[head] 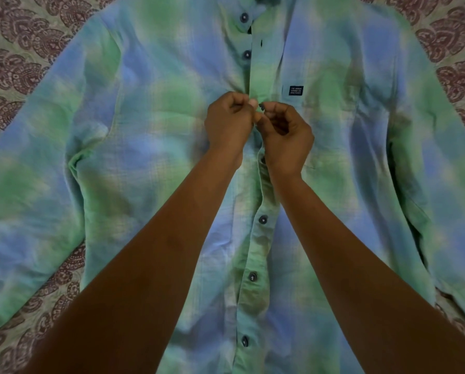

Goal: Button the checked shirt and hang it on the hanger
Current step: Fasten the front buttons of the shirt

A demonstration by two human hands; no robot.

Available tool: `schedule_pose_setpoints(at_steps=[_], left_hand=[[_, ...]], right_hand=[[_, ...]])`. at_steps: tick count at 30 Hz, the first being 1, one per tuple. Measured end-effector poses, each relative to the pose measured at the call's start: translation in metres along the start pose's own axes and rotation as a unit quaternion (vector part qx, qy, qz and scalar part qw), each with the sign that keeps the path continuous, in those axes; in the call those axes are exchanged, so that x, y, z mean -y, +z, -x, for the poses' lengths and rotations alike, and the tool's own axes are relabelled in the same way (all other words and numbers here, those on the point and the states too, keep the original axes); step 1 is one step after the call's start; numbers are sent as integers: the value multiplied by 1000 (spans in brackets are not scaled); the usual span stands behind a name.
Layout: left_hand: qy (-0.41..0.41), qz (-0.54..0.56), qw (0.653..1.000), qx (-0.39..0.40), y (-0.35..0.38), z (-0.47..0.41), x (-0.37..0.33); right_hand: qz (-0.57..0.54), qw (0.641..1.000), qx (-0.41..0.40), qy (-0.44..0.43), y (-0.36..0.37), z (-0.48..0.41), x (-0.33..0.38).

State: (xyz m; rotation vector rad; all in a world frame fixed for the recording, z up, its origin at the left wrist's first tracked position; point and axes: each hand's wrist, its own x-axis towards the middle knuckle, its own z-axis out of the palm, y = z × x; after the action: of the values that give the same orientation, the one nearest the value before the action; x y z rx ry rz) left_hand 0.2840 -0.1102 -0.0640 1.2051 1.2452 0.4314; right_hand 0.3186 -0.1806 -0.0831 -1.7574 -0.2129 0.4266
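The left hand (230, 122) pinches the checked shirt (158, 117) at its placket, the right hand (285, 130) pinching seemingly 1 dark button (261, 105).

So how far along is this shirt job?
The three lower buttons look fastened. The left hand and right hand pinch the shirt at a chest button. The button above looks open, and hanging remains: no hanger is in view.

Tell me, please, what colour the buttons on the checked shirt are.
The buttons are dark navy blue; the head view shows them best.
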Motion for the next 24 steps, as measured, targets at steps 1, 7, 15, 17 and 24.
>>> schedule_pose_setpoints(at_steps=[1, 7, 15, 17, 24], left_hand=[[1, -1, 1000, 1, 0, 0, 0], [56, -90, 993, 46, -4, -7, -1], [206, -271, 937, 75, -15, -12, -15], [230, -285, 927, 80, -18, -10, -17], [260, -336, 903, 56, -15, -8, -18]], right_hand=[[-6, 1000, 4, 2, -1, 0, -1], [11, 999, 38, 2, -10, -8, 5], [24, 991, 92, 98, -13, -35, 12], [25, 989, 98, 107, -12, -38, 13], [31, 989, 86, 114, -6, -40, 13]])
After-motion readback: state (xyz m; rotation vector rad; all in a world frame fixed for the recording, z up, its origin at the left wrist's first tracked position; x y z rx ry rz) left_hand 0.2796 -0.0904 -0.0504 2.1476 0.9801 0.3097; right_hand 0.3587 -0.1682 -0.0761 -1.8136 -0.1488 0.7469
